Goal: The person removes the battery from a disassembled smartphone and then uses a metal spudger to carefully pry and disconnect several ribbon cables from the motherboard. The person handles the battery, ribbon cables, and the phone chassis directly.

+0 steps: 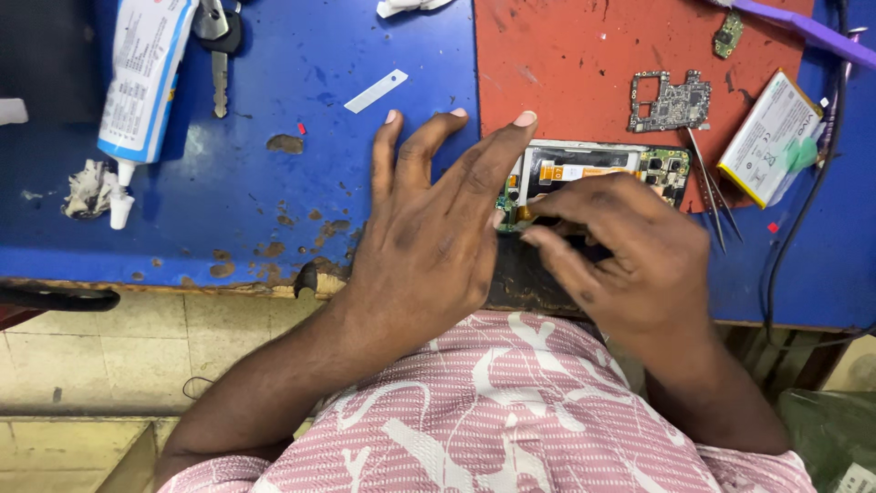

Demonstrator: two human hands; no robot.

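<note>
Fingers of my left hand point(429, 228) spread flat, pinning the opened phone point(593, 169) at the bench edge so it can't slide. My right hand point(630, 256) pinches a small part at its nine o'clock end; tweezers point(712, 196) lie at three o'clock.

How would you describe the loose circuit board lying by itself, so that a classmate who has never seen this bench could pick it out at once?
Start at the red mat covering the right part of the blue table. Above the opened phone under the person's hands lies the loose circuit board. Unlike the white battery and tweezers beside it, it is dark, jagged-edged and studded with tiny chips.
</note>
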